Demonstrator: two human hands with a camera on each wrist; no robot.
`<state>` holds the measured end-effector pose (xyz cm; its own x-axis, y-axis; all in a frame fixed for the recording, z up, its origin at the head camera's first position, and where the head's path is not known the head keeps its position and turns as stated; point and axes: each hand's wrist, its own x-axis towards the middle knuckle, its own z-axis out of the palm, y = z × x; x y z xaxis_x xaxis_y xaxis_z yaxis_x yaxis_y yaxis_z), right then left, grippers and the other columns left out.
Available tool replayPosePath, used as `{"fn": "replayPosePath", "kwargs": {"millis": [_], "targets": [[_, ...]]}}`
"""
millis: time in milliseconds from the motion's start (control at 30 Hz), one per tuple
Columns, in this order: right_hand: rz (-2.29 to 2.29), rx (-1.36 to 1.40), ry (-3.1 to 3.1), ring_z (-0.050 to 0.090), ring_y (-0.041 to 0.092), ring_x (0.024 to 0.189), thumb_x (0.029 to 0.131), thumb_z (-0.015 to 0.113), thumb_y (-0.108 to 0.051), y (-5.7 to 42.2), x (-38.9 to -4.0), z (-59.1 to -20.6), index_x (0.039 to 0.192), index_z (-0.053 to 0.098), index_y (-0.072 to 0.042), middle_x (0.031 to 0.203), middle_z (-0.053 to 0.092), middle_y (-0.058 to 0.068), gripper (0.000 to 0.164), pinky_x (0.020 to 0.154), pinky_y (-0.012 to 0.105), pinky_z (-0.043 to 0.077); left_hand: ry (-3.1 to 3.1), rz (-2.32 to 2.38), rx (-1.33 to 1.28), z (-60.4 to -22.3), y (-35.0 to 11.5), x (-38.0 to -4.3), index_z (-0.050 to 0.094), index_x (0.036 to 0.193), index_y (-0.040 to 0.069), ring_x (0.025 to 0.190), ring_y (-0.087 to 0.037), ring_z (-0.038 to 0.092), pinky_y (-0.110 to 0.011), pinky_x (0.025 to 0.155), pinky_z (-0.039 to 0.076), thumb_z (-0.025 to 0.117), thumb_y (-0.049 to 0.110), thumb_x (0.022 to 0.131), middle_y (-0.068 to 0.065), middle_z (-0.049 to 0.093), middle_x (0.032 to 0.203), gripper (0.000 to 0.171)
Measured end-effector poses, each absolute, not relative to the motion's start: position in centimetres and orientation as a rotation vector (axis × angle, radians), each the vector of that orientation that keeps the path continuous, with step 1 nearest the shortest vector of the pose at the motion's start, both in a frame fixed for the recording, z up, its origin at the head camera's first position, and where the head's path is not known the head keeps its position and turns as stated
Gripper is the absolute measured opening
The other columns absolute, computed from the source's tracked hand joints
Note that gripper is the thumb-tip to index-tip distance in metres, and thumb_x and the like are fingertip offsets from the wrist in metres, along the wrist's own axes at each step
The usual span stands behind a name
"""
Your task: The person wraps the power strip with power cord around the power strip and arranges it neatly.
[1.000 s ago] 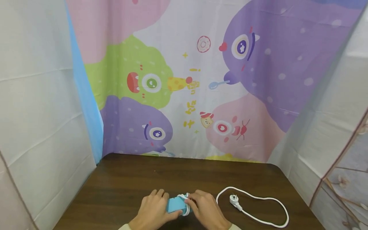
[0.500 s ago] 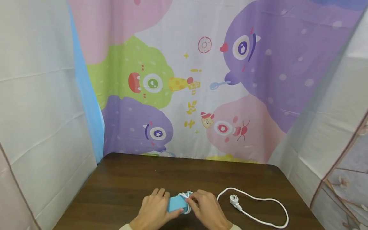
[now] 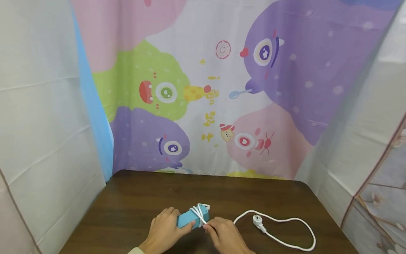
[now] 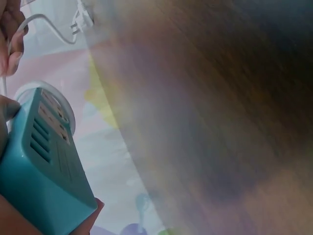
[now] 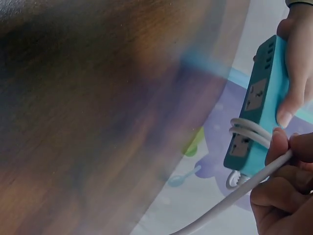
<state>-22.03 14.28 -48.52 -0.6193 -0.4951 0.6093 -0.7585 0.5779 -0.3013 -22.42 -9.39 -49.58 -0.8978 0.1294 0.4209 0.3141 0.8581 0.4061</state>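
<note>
So left grip [image 3: 164, 227] holds strip [image 3: 186, 219], right grip [image 3: 226, 233] cord [image 5: 237, 195].

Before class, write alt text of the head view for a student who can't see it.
The left hand grips a blue power strip; the right hand pinches its white cord, looped around one end. At right, the plug lies on a brown table before a cartoon curtain.

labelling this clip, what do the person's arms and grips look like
No glove or ring shows on the left grip or right grip. On the left, a pale cream sleeve shows; the right sleeve can't be made out.
</note>
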Motion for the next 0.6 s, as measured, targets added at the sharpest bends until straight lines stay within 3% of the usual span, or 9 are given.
{"fn": "replayPosePath", "kwargs": {"millis": [367, 600], "targets": [[0.785, 1.114, -2.291, 0.042, -0.008, 0.066, 0.095, 0.073, -0.014, 14.6, -22.4, -49.5, 0.082, 0.071, -0.015, 0.075, 0.057, -0.015, 0.013, 0.058, 0.008, 0.036, -2.779, -1.097, -0.209, -49.7, -10.0, -23.1, 0.074, 0.089, 0.008, 0.064, -0.011, 0.057, -0.035, 0.055, 0.047, 0.064, 0.074, 0.087, 0.004, 0.068, 0.081, 0.066], [0.835, 1.153, -2.367, 0.039, -0.008, 0.064, 0.095, 0.073, -0.017, 14.8, -22.7, -49.6, 0.081, 0.07, -0.016, 0.074, 0.049, -0.018, 0.015, 0.057, 0.008, 0.034, -2.789, -1.47, -0.257, -50.0, -10.3, -23.0, 0.076, 0.084, 0.007, 0.062, -0.015, 0.057, -0.033, 0.058, 0.046, 0.066, 0.062, 0.093, 0.003, 0.068, 0.075, 0.057]]}}
